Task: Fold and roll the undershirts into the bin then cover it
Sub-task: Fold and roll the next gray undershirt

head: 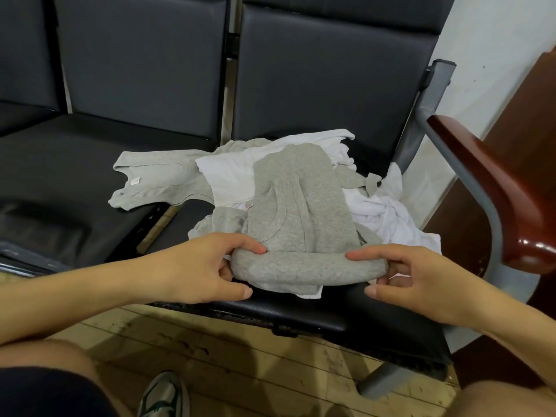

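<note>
Both hands, left point(207, 267) and right point(412, 275), pinched the gray undershirt's point(304, 206) rolled hem, apparently, at the seat's point(301, 311) front edge.

A grey undershirt point(304, 203) lies folded lengthwise on a black seat point(316, 308), its near end rolled into a tube. The left hand point(207, 266) pinches the tube's left end, the right hand point(412, 275) its right end, fingers on top and thumbs below. Under the grey undershirt lies a heap of white shirts point(388, 215). Left of the heap a pale grey shirt point(150, 182) is spread flat, reaching over the gap onto the next seat. A brown armrest point(493, 188) stands right of the heap. Below the seat, a shoe point(164, 395) rests on a wooden floor point(240, 356).
</note>
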`<state>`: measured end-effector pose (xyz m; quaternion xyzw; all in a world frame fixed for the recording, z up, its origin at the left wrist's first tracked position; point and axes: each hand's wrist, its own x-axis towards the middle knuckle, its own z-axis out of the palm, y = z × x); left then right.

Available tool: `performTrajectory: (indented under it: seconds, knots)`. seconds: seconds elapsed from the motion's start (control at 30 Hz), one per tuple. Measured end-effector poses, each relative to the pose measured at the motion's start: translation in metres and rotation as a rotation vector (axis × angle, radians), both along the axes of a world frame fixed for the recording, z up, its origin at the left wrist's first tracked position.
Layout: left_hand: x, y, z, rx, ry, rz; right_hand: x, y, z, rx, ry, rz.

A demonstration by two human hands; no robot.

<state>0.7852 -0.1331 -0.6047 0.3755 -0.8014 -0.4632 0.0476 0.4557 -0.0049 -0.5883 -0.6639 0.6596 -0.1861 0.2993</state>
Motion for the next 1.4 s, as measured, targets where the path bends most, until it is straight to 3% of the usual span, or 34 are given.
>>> performTrajectory:
  seconds: [0.13,0.3,0.43,0.63,0.9,1.23,1.4]
  knots:
    - [-0.003,-0.002,-0.005,-0.084,0.011,0.011,0.003,0.001,-0.010,-0.217,0.214,0.002]
    - [-0.003,-0.008,-0.009,-0.228,0.024,0.024,0.004,-0.005,-0.009,-0.323,0.224,-0.010]
    - [-0.002,-0.008,-0.003,-0.283,0.094,0.015,0.005,-0.006,-0.005,-0.295,0.098,-0.081]
    - [-0.002,-0.011,-0.002,-0.305,0.209,0.106,0.009,-0.006,0.009,-0.238,-0.259,-0.093]
    - [-0.010,-0.014,0.006,-0.339,0.289,0.265,0.011,-0.018,0.019,-0.302,-0.361,-0.162]
    - [-0.023,-0.011,0.030,0.023,0.479,0.408,0.018,-0.038,0.039,-0.364,-0.252,-0.142]
    - [-0.026,-0.022,0.037,0.156,0.624,0.492,0.021,-0.054,0.051,-0.308,-0.338,-0.259]
